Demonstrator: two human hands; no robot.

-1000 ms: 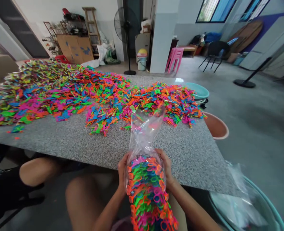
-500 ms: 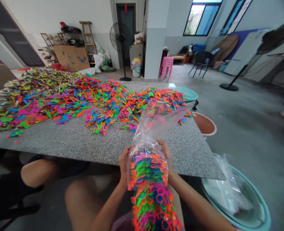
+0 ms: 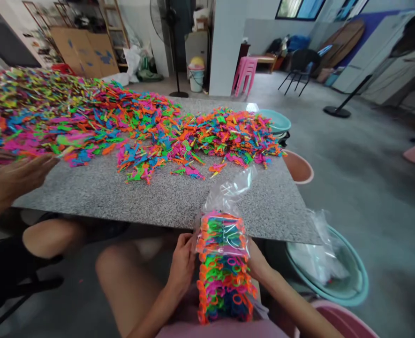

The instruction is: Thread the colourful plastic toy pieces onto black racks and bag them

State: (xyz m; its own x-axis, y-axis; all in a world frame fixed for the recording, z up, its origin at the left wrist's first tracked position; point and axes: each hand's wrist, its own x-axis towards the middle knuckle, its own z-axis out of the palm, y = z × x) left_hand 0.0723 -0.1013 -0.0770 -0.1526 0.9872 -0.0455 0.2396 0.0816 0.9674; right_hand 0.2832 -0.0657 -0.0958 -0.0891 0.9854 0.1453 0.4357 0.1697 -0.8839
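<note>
In front of my lap is a thick stack of bright plastic toy pieces with ring-shaped ends (image 3: 224,286), in orange, green, pink and blue. A clear plastic bag (image 3: 228,190) covers its far part, and the bag's loose end stretches over the table edge. My left hand (image 3: 184,260) grips the bag and stack from the left side. On the right side, my right hand (image 3: 257,260) does the same, its fingers partly hidden behind the stack. The near part of the stack is outside the bag, against my lap.
Heaps of similar toy pieces (image 3: 151,126) cover much of the speckled stone table (image 3: 98,192). A co-worker's hand (image 3: 20,176) reaches over its left part. At right stand a teal basin (image 3: 360,281) with plastic bags (image 3: 320,260), a pink tub (image 3: 337,317) and a brownish basin (image 3: 298,166).
Both hands have moved nearer my body along the stack, and the bag's loose end lies lower. A co-worker's hand has come in at left. The view has tilted down.
</note>
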